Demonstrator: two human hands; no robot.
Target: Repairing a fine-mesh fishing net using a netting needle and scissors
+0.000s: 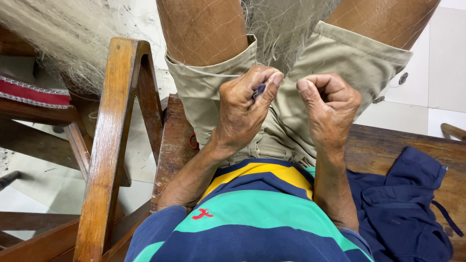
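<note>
Over my lap, between my knees, my left hand (242, 114) pinches a small dark netting tool (258, 90) while my right hand (330, 104) is clenched on fine strands of the pale fishing net (272, 34) — held taut, close together, so the mesh stays workable.

**Wooden bench, cloth at four o'clock**

A dark, worn wooden bench (388, 145) is seen under the seated person. A crumpled navy garment (403, 204) with a drawstring is laid directly on the planks at four o'clock. A wooden armrest (109, 145) is seen at nine o'clock.
</note>
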